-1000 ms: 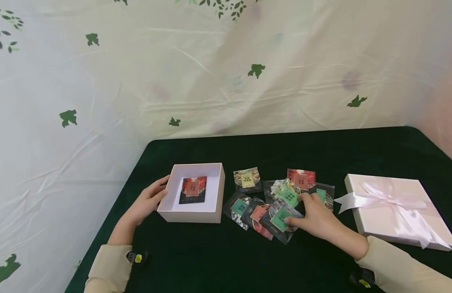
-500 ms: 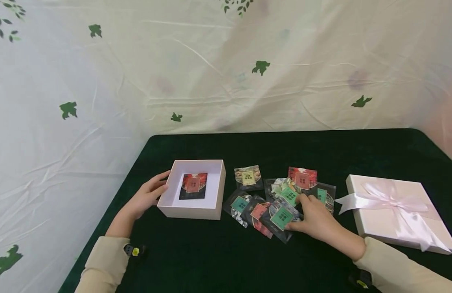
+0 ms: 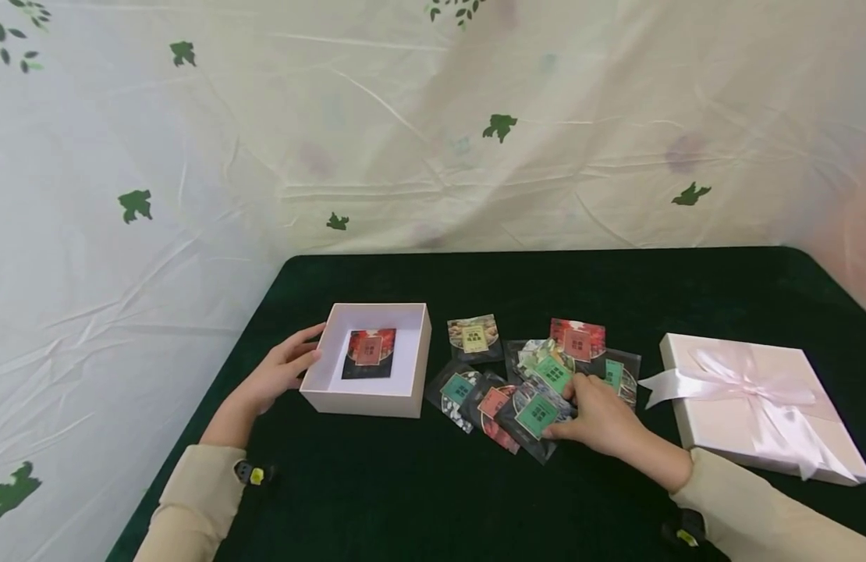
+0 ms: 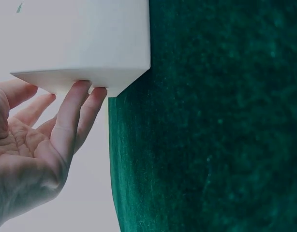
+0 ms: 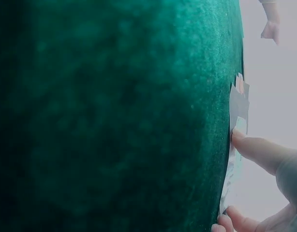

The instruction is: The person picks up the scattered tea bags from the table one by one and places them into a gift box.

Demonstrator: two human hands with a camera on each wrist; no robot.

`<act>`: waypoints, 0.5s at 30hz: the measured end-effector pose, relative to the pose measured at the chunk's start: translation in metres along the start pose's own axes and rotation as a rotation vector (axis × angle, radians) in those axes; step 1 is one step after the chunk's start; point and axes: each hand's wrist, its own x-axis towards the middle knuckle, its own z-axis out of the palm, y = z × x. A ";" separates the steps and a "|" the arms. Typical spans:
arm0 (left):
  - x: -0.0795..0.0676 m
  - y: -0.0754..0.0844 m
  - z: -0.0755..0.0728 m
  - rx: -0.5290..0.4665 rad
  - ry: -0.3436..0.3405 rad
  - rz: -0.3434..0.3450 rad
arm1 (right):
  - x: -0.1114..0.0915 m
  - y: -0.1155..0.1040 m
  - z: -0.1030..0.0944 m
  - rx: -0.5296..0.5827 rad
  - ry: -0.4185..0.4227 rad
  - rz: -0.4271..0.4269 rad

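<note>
The left hand (image 3: 278,375), left of centre in the head view, had its fingers extended and held apart, the tips touching the left wall of the box (image 3: 366,403) and gripping nothing. In the left wrist view these tips met the box's pale side. Inside the box a red packet (image 3: 369,353) lay flat.

The right hand (image 3: 600,412), right of centre, was partly closed, thumb and fingers bent at the edges of the green packet (image 3: 528,421), lowest in the pile. That packet lay over the edge of the pink packet (image 3: 489,410), with the teal packet (image 3: 456,392) further left. The yellow packet (image 3: 474,340) lay above these, nearer the box.

At far right rested a ribboned lid (image 3: 749,414), on the dark green cloth (image 3: 419,492).
</note>
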 end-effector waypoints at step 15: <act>0.000 -0.004 -0.001 -0.053 -0.002 -0.008 | 0.000 -0.005 0.003 0.105 -0.011 0.036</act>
